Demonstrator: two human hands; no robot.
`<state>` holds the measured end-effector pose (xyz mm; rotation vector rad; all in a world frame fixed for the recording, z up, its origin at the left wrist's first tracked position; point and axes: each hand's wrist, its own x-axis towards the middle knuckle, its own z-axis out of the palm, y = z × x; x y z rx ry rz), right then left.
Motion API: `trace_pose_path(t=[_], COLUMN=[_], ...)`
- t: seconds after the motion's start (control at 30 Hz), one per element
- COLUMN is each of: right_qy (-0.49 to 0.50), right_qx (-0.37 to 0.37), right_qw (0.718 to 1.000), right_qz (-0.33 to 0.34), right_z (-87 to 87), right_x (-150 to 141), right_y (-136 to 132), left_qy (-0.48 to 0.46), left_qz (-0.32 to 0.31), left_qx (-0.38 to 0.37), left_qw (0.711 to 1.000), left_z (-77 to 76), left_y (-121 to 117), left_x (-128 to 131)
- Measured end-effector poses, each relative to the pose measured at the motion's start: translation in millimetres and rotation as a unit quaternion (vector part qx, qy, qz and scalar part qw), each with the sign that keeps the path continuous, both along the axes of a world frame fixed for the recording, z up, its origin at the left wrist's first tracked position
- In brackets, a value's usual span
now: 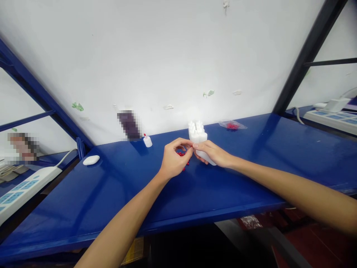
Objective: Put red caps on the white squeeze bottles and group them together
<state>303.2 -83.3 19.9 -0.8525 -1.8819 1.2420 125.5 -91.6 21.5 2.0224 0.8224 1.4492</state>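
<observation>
over at the far left a white power strip (26, 193) with blue sockets runs along a surface beyond the blue frame (46, 95). on the blue table (119, 201) in front of me, a smooth white oval object (91, 160) lies near the left end, then a dark blurred-out patch (129, 124) shows against the wall (167, 52). just right of that stands a little white bottle with a red tip (147, 141). the left hand (171, 160) comes next, thumb and fingers drawn into a narrow pinch; i cannot tell if anything sits between them. loose red pieces (181, 153) lie on the table, partly hidden by that hand. a cluster of white bottles (196, 130) stands upright just beyond the two hands, slim nozzles upward. the right hand (219, 153) is wrapped around a tilted white bottle (206, 157), its fingertips meeting the left's at the upper end. farther right, near the wall, a clear bag (241, 126) holds more red pieces, and past the dark post (297, 67) there's another power strip (331, 118).
</observation>
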Motion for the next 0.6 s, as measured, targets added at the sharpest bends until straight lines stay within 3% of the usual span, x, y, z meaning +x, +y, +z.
trace_pose_path(t=[0.13, 0.37, 0.6], right_qy=[-0.009, -0.077, -0.001], right_qx=[0.011, 0.024, 0.058], right_qw=[1.0, 0.996, 0.998], right_qz=[-0.01, -0.025, -0.002], right_z=[-1.7, -2.0, -7.9], right_x=[0.7, 3.4, 2.6], right_y=[0.4, 3.6, 4.8], left_qy=[0.012, 0.054, 0.093], left_qz=[-0.017, -0.017, -0.023], left_qx=[-0.035, 0.007, 0.06], left_qw=[0.999, 0.998, 0.994], left_z=[-0.6, 0.1, -1.7], left_y=[-0.4, -3.3, -5.3], left_x=[-1.0, 0.0, 2.2])
